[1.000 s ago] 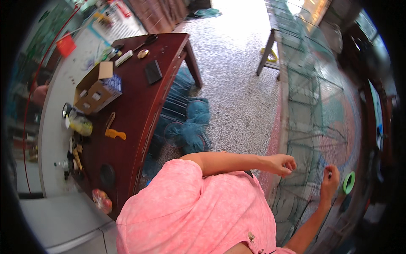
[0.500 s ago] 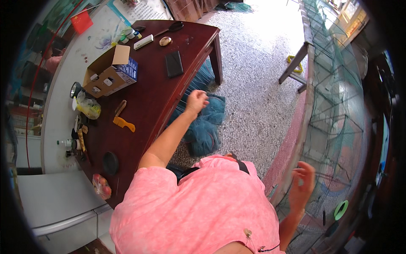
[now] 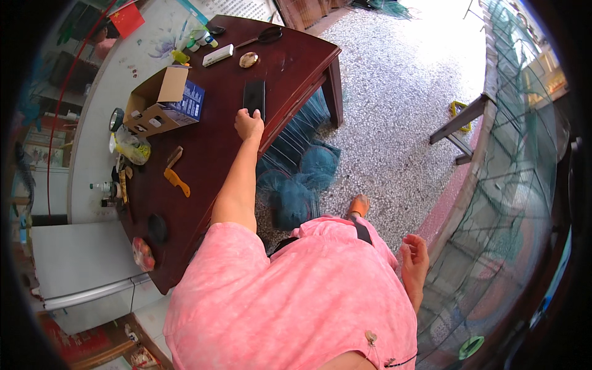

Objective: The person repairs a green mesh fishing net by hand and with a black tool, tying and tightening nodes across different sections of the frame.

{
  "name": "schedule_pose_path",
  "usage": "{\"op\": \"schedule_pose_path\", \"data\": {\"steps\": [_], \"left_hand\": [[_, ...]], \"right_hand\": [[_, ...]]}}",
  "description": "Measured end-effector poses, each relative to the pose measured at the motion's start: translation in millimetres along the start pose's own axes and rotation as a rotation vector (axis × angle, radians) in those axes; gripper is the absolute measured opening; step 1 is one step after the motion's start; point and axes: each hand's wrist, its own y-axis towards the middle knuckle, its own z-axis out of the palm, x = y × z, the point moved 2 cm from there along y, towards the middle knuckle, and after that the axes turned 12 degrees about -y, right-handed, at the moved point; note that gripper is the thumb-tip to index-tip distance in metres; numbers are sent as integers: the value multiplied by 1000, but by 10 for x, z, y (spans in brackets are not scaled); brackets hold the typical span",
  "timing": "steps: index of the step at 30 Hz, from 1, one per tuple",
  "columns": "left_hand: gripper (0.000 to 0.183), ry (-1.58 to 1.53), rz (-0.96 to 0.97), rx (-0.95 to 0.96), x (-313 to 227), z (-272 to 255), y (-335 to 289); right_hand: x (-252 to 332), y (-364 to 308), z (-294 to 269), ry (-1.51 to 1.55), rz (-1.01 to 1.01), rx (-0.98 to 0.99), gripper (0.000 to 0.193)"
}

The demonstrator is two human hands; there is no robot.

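A flat black phone (image 3: 254, 94) lies on the dark red wooden table (image 3: 213, 139), near its right edge. My left hand (image 3: 249, 125) reaches over the table edge, its bent fingers closed on the phone's near end; the thumb's exact hold is hidden. Away from the table, at the lower right, my right hand (image 3: 415, 258) hangs in the air beside my pink shirt. Its fingers are loosely curled and apart, with nothing in them.
An open cardboard box (image 3: 166, 105), scissors (image 3: 266, 36), a white stick-like box (image 3: 217, 55), an orange comb (image 3: 177, 181) and a black round dish (image 3: 157, 228) are on the table. Blue-green netting (image 3: 293, 197) lies beneath its edge. A netted frame (image 3: 493, 166) stands at right.
My left hand has moved from above the netting, left and forward onto the phone. My right hand has dropped a little and come closer to my body. The view has shifted and turned slightly.
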Motion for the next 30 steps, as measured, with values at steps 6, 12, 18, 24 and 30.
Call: {"op": "schedule_pose_path", "data": {"steps": [6, 12, 18, 24, 30], "left_hand": [[60, 285, -20, 19, -329, 180, 18], [71, 392, -195, 55, -330, 322, 251], [78, 421, -251, 87, -408, 384, 388], [81, 452, -155, 31, -419, 399, 388], [81, 490, -84, 17, -378, 382, 384]], "right_hand": [[138, 686, -86, -126, -1, 153, 21], [214, 1054, -94, -209, 6, 211, 20], [239, 1127, 20, -139, 75, 203, 21], [407, 1152, 142, -173, 68, 195, 21], [476, 1253, 351, -181, 54, 200, 20]]}}
